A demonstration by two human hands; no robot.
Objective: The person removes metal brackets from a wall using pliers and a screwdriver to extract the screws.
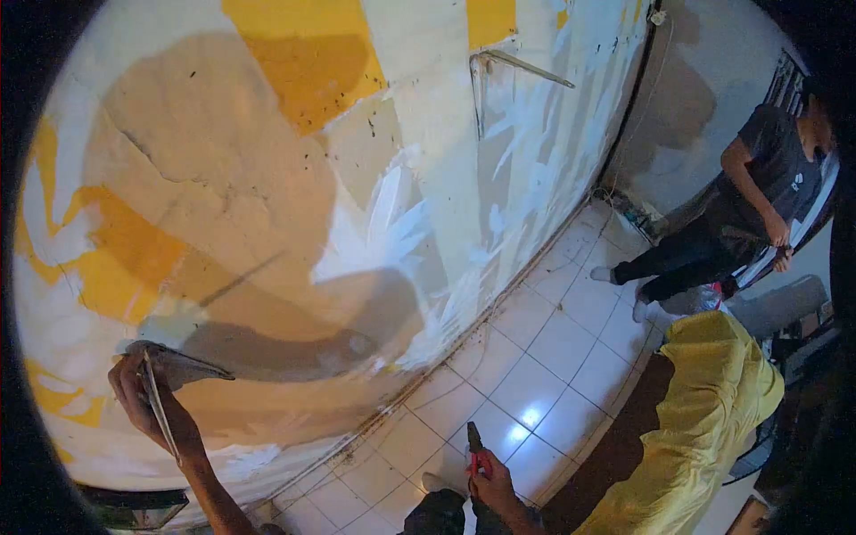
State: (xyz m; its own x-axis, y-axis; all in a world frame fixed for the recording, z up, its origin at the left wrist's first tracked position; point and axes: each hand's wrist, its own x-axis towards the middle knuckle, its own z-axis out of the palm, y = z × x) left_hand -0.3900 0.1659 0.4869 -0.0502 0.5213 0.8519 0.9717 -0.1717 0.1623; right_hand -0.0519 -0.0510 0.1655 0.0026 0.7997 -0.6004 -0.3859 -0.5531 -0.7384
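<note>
On the left, my left hand [143, 401] is closed around a thin metal shelf bracket [159, 406] at the painted wall [374, 178]. One arm of the bracket runs down along my wrist and the other points right. Whether it is still fixed to the wall cannot be made out. Low in the view, my right hand [492, 486] grips pliers [475, 446] with red handles and dark jaws pointing up, above the tiled floor. A second bracket [522, 67] sticks out of the wall higher up.
A person [758, 196] in dark clothes stands at the far right, hands near the waist. Yellow cloth [704, 410] covers something brown at lower right. White floor tiles [508, 357] run along the wall base. Cables and small items [633, 209] lie in the far corner.
</note>
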